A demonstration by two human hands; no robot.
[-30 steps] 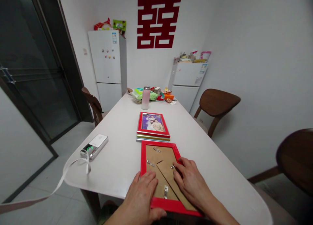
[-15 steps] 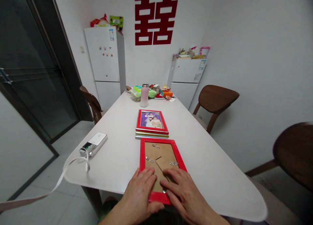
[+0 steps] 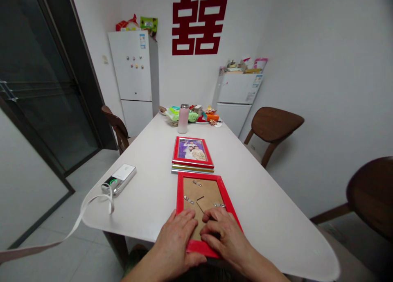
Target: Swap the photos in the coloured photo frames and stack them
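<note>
A red picture frame (image 3: 201, 192) lies face down on the white table (image 3: 260, 208), its brown backing board and small metal tabs showing. My left hand (image 3: 178, 237) rests flat on the frame's near left part, thumb curled round the near edge. My right hand (image 3: 224, 237) lies on the backing beside it, fingers bent and pressed together over the near tab, which they hide. Just beyond lies a stack of frames (image 3: 192, 155) with a red one holding a photo on top.
A silver power bank (image 3: 120, 178) with a white cable (image 3: 92, 210) sits at the table's left edge. A pink bottle (image 3: 183, 118) and snack packets (image 3: 190, 115) crowd the far end. Brown chairs (image 3: 272, 128) stand right; two white fridges (image 3: 135, 73) stand behind.
My right hand moved from the frame's right side tab to the near middle of the backing, fingers curling in. My left hand stayed put on the near left corner.
</note>
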